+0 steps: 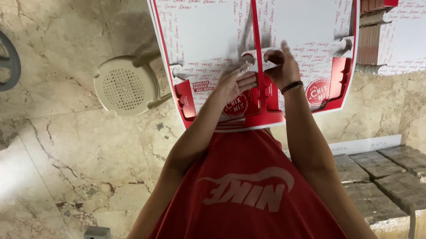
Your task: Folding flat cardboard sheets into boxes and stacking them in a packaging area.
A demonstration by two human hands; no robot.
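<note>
Two hands work a flat, unfolded box blank (222, 36), white with red borders and small red print, lying in front of the person's red shirt (247, 191). What carries the blank is hidden beneath it.

Left hand (235, 82): fingers extended and spread, palm down, pressing flat on the blank near its centre crease. Holds nothing; serves as the anchor.

Right hand (282, 66): fingers curled in a narrow pinch at a cut tab beside the centre slot, wrist cocked, dark band (292, 86) on the wrist. Whether the tab is truly gripped, I cannot tell; fingertips blurred.

Both forearms run nearly parallel, elbows tucked, hands just beside each other.

Judgement on doing the fold well: keep the left palm close to the crease so the sheet does not slide or bow; bend the tab along its scored line, not across the print.

Nearby: more blanks (422, 36) stacked to the right, a beige stool (124, 85) on the marble floor (61, 161), wrapped bundles (400, 192) at lower right.
</note>
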